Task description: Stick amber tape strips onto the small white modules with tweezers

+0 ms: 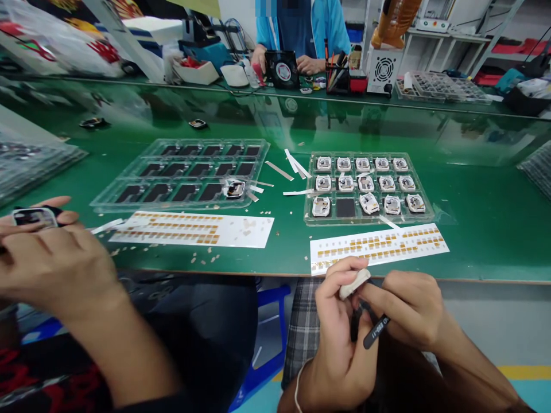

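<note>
My left hand point(340, 327) is closed around a small white watch-case part point(354, 283), held just below the table's front edge. My right hand point(408, 310) pinches black tweezers point(375, 331), their tips pointing in toward the part. Right in front of my hands a white sheet of small gold stickers point(379, 246) lies on the green table point(482, 229). Behind it stands a clear tray point(430, 213) holding several white watch cases, with one dark pocket bare.
A co-worker's hands point(51, 258) at the left hold a watch part point(34, 217). Before them lie a second sticker sheet point(241, 230) and a clear tray of dark pockets point(181, 172). White strips point(293, 163) lie between the trays. Another person sits across the table by a small fan point(282, 70).
</note>
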The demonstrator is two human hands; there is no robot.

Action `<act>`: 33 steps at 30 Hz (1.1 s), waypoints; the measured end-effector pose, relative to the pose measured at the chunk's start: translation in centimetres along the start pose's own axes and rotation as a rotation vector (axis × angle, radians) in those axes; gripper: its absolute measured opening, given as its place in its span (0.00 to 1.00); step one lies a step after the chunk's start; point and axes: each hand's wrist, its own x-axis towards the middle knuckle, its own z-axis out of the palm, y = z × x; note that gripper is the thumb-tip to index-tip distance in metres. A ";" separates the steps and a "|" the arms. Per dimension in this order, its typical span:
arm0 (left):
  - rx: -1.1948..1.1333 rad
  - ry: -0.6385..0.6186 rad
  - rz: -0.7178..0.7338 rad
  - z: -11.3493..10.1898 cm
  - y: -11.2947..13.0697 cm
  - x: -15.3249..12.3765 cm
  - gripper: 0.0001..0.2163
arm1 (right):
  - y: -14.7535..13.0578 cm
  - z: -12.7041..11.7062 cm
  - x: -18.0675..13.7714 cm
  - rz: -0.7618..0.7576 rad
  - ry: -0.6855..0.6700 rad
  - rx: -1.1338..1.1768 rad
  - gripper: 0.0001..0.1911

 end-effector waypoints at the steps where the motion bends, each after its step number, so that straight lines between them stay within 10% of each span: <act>1: -0.001 -0.006 -0.004 -0.1 0.0 0.0 0.22 | 0.0 0.0 0.1 -0.003 0.004 -0.005 0.12; 16: -0.013 -0.049 0.051 0.3 0.9 -0.3 0.23 | 0.2 0.6 -1.7 -0.005 0.145 0.064 0.14; 24: 0.055 -0.045 0.051 0.1 0.6 -0.3 0.24 | -0.2 0.3 -0.5 0.015 -0.025 0.034 0.12; 33: -0.151 -0.055 -0.199 -0.8 0.0 0.4 0.23 | 1.7 -0.5 0.0 0.064 0.038 0.097 0.20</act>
